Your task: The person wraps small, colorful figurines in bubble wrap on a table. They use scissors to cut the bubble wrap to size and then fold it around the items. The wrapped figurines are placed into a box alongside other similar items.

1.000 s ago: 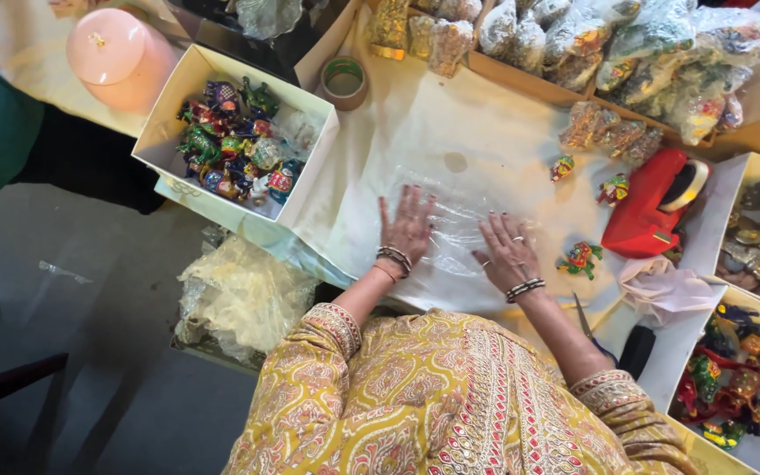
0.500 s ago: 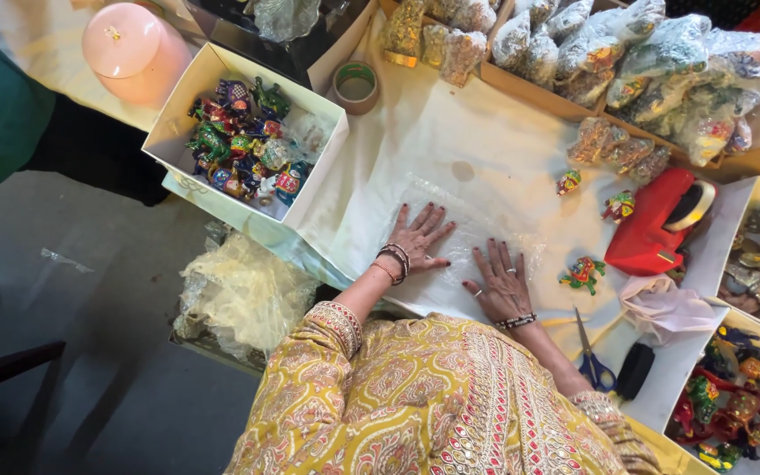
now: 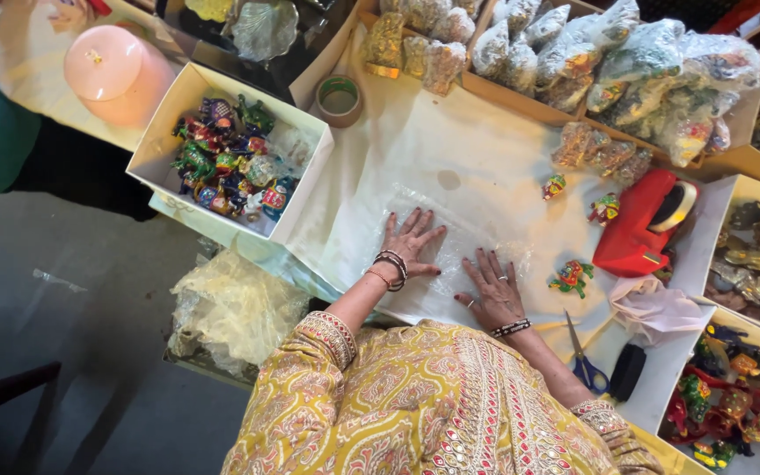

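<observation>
Both my hands lie flat, fingers spread, on a clear plastic sheet (image 3: 450, 242) spread over the white paper-covered table (image 3: 415, 149). My left hand (image 3: 410, 241) presses the sheet's left part. My right hand (image 3: 494, 288) rests on its lower right part. Neither hand grips anything. A small painted figurine (image 3: 573, 275) lies just right of my right hand. Two more figurines (image 3: 554, 186) (image 3: 604, 209) sit farther up.
A red tape dispenser (image 3: 644, 224) stands to the right, with blue-handled scissors (image 3: 584, 362) and a black object (image 3: 628, 371) below it. A white box of colourful figurines (image 3: 230, 163) sits on the left, beside a tape roll (image 3: 339, 98). Wrapped packets (image 3: 626, 62) fill trays at the back.
Both hands have slid toward me across the plastic sheet, staying flat. The camera view has shifted slightly.
</observation>
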